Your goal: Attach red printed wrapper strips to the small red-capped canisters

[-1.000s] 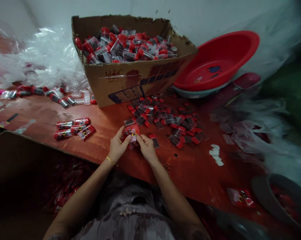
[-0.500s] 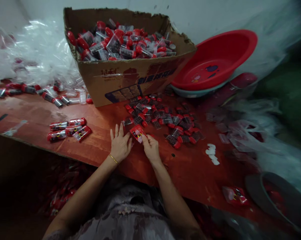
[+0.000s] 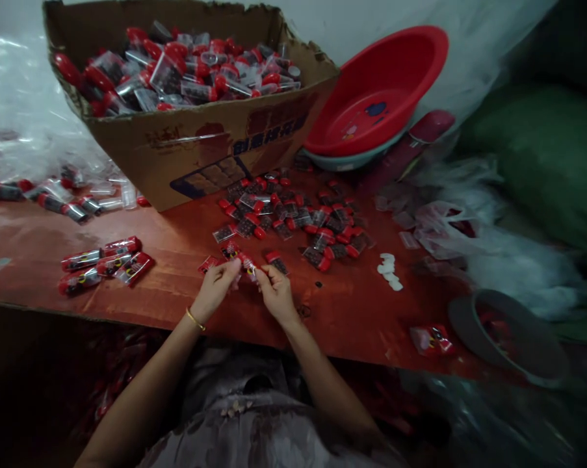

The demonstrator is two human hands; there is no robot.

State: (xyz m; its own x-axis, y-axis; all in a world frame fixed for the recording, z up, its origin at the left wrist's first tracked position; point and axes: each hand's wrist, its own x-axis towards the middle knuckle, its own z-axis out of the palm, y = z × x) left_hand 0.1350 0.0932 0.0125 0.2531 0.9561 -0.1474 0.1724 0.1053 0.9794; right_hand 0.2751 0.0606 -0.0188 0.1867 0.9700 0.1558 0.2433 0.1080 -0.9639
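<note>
in the head view, a cardboard box (image 3: 132, 162) heaped with red-capped containers (image 3: 195, 71) stands on the worktop (image 3: 352, 318). a tilted red basin (image 3: 395, 78) stands just right of it, clear plastic bags (image 3: 20, 97) crowd its left side, and wrapped packs (image 3: 105, 266) lie in front of its left end. a loose pile (image 3: 293, 218) of similar containers lies in front of its right end, just beyond the hands. a red printed wrapper (image 3: 247, 263) is in front of the box, the grip of the left hand (image 3: 212, 289) and right hand (image 3: 276, 294) pinched on it. both forearms reach toward the box, converging.
</note>
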